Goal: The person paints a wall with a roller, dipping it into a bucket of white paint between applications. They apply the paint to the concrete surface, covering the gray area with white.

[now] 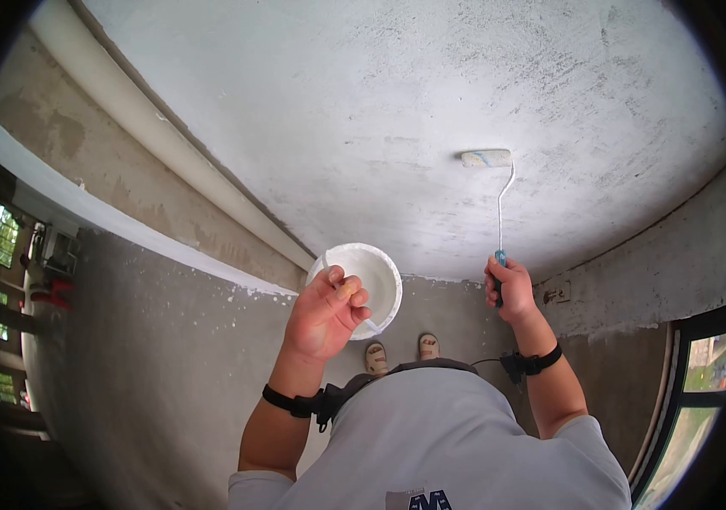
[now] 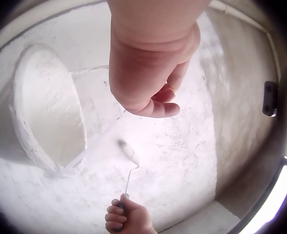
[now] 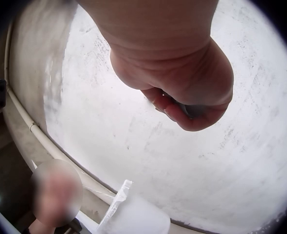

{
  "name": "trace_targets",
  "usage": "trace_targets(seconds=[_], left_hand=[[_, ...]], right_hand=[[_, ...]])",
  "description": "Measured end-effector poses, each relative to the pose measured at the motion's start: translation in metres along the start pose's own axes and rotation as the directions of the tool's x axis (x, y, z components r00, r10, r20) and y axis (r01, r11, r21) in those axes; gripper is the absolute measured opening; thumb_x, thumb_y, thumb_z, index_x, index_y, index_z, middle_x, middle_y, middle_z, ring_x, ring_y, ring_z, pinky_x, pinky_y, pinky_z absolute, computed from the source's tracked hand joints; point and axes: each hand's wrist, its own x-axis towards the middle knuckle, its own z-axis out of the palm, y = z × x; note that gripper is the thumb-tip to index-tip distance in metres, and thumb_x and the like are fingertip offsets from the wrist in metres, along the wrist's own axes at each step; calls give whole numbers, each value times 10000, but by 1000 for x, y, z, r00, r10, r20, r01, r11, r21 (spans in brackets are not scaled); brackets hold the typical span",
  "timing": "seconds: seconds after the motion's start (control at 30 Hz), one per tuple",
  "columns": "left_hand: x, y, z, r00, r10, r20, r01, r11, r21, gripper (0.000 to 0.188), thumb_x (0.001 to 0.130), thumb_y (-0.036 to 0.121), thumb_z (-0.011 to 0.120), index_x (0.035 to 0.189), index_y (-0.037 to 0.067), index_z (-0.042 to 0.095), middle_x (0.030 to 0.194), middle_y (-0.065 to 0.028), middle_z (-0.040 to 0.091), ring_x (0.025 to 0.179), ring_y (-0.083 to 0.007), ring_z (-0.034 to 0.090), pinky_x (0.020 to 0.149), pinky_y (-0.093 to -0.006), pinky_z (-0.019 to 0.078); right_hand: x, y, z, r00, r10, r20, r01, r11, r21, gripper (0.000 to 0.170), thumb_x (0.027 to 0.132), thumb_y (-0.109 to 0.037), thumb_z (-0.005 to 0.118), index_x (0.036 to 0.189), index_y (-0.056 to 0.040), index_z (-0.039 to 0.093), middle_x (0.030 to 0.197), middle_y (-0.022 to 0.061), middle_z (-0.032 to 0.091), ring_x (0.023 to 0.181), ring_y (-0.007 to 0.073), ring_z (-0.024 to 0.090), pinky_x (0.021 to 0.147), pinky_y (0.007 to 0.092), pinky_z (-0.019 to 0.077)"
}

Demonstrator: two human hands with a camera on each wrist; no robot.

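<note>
My left hand (image 1: 326,313) grips the thin white handle (image 1: 326,260) of a white bucket (image 1: 396,287). The bucket hangs below that hand, its inside coated whitish, its mouth facing up toward the head camera. In my right hand (image 1: 509,289) is a paint roller (image 1: 500,204), held by its dark blue-green grip. Its white sleeve, marked with a blue streak, lies against the whitish wall (image 1: 312,76). The left wrist view has the bucket's rim (image 2: 18,105) at left and the roller sleeve (image 2: 129,152) on the wall. Curled fingers hide the roller grip in the right wrist view.
A pale pipe (image 1: 184,144) runs along the wall's left corner. Grey floor (image 1: 159,340) with white splatters spreads below, sandalled feet (image 1: 428,345) on it. A socket box (image 1: 557,292) sits low on the right wall, near a dark-framed window (image 1: 707,365). A red object (image 1: 55,294) stands far left.
</note>
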Motion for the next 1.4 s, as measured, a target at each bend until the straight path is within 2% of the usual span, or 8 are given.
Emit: trace_targets(seconds=[0.6,0.77,1.17,1.3,1.4], left_hand=[[-6,-4,-13,998,27,-63,-25,999,39,144,1016,65,574,1107,174,548,979,4,527,954,-162,554,857,-360,553],[-6,-3,-13,997,26,-71,-23,999,42,192,987,38,593,1091,184,524,999,-12,541,961,-156,565,900,-360,571],[-5,-3,-21,996,17,-85,-7,994,109,242,969,9,567,1102,179,457,1015,-19,532,959,-152,563,907,-370,575],[-4,-3,-21,996,22,-90,-11,992,126,210,984,32,555,1098,175,453,1023,-21,535,955,-152,562,901,-381,571],[-3,-1,-17,989,15,-148,1,994,108,148,1003,75,546,1078,170,461,985,-12,535,925,-147,553,878,-391,564]], right_hand=[[1,2,4,1000,11,-23,-10,1000,23,277,1016,-299,645,884,-78,545,641,16,506,473,124,435,424,301,343],[2,3,3,1000,14,-22,-13,1000,11,281,1030,-302,628,883,-80,539,656,15,497,485,123,430,438,305,349],[5,6,1,1000,12,-23,-11,999,43,271,1016,-283,651,876,-76,547,639,17,512,460,127,435,415,308,347],[7,7,1,1000,6,-24,-5,999,38,270,1016,-282,650,874,-77,548,638,16,512,457,126,433,414,308,347],[6,6,2,999,11,-35,-9,999,38,267,1016,-280,649,876,-77,549,638,16,512,457,125,434,414,306,348]])
